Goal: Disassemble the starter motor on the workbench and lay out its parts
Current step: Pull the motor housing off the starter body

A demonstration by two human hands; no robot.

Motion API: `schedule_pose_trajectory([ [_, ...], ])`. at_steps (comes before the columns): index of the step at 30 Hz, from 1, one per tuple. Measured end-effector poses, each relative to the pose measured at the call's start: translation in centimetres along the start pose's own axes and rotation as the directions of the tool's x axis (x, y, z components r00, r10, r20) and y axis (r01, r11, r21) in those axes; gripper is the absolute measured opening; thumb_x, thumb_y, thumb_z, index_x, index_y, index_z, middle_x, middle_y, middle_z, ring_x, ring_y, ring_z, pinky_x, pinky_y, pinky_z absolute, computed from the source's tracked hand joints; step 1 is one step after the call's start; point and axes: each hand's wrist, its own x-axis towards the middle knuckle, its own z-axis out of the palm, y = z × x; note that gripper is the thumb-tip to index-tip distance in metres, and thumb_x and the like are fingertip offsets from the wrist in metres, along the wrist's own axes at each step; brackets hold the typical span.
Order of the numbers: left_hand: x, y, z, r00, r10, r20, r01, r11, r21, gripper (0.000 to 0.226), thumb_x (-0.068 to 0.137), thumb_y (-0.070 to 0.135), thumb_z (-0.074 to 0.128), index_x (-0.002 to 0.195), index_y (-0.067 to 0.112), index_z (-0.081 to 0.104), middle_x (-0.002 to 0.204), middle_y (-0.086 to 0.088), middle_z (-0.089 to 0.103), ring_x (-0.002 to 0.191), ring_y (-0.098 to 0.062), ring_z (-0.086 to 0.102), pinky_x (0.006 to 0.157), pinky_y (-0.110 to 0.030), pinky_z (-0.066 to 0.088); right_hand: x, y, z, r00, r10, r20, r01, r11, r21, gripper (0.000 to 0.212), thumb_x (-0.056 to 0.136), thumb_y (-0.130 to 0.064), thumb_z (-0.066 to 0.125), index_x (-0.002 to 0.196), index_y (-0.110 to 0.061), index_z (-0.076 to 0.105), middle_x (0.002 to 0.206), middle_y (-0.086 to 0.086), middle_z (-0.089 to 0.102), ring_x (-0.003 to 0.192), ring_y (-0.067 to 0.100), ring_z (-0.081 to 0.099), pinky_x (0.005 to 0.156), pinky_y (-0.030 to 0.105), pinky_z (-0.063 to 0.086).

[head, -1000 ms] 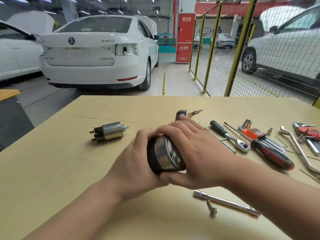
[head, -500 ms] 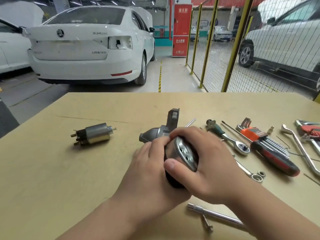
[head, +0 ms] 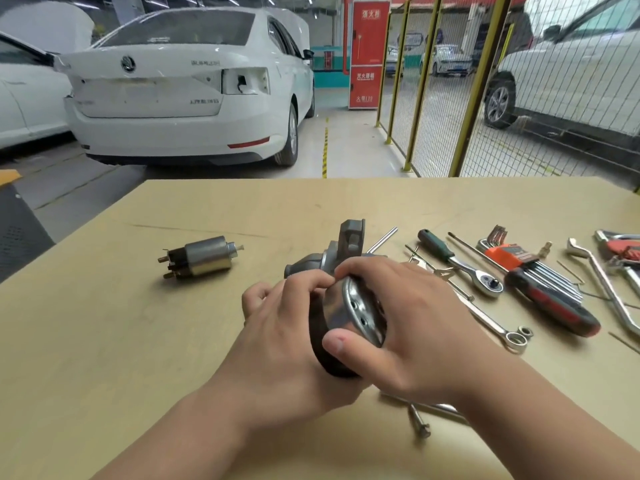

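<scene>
The starter motor (head: 349, 308) lies on its side at the middle of the workbench, its grey nose housing (head: 341, 251) pointing away from me and its shiny end cap toward me. My left hand (head: 287, 337) grips the dark body from the left. My right hand (head: 412, 323) wraps over the end cap, thumb under its rim and fingers on top. The removed solenoid (head: 202, 257), a silver cylinder with brass terminals, lies apart to the left.
Tools crowd the right side: a green-handled ratchet (head: 457, 263), a combination wrench (head: 498, 323), a red and black screwdriver (head: 554, 306), a hex key set (head: 509, 252). A long bolt (head: 419, 422) lies near my right wrist. The workbench (head: 104, 358) ends at the far side, white cars beyond.
The motor has been turned and lowered so the nose housing now shows beyond my hands. My right hand has shifted round the end cap.
</scene>
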Motion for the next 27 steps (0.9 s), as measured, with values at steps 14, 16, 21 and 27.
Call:
schedule_pose_trajectory([
  [14, 0.2, -0.6, 0.4, 0.953, -0.141, 0.269, 0.274, 0.780, -0.562, 0.082, 0.050, 0.032, 0.088, 0.116, 0.044, 0.041, 0.102, 0.006, 0.066, 0.090, -0.018, 0.065, 0.076, -0.051, 0.055, 0.4, 1.2, -0.4, 0.986, 0.059, 0.157, -0.076, 0.992, 0.101, 0.071, 0.060, -0.077, 0.038, 0.120, -0.041, 0.047, 0.105, -0.022, 0.059, 0.095, 0.000, 0.052, 0.081, 0.030, 0.047],
  [16, 0.0, -0.4, 0.6, 0.948, -0.166, 0.271, 0.281, 0.838, -0.468, 0.084, 0.048, 0.040, 0.086, 0.115, 0.051, 0.037, 0.104, 0.011, 0.065, 0.101, -0.021, 0.061, 0.082, -0.048, 0.053, 0.3, 1.5, -0.6, 0.984, 0.051, 0.169, -0.061, 0.997, 0.054, 0.072, 0.059, -0.079, 0.037, 0.119, -0.041, 0.048, 0.103, -0.017, 0.060, 0.093, 0.004, 0.054, 0.079, 0.032, 0.048],
  [21, -0.2, 0.1, 0.2, 0.957, -0.181, 0.225, 0.249, 0.913, -0.323, 0.082, 0.043, 0.052, 0.078, 0.110, 0.059, 0.030, 0.100, 0.033, 0.058, 0.104, 0.000, 0.042, 0.077, -0.030, 0.046, 0.0, 1.6, -0.9, 0.986, 0.025, 0.163, -0.028, 1.000, 0.015, 0.076, 0.059, -0.081, 0.038, 0.122, -0.041, 0.046, 0.100, -0.018, 0.060, 0.087, 0.002, 0.053, 0.072, 0.027, 0.047],
  [27, -0.2, -0.4, -0.6, 0.947, -0.125, 0.295, 0.237, 0.894, -0.380, 0.085, 0.046, 0.041, 0.082, 0.114, 0.054, 0.033, 0.098, 0.020, 0.064, 0.102, -0.025, 0.057, 0.080, -0.046, 0.053, -0.3, 1.3, -0.6, 0.998, -0.042, 0.049, 0.041, 0.999, 0.029, 0.082, 0.058, -0.081, 0.037, 0.121, -0.033, 0.055, 0.099, -0.011, 0.067, 0.088, 0.012, 0.062, 0.070, 0.030, 0.049],
])
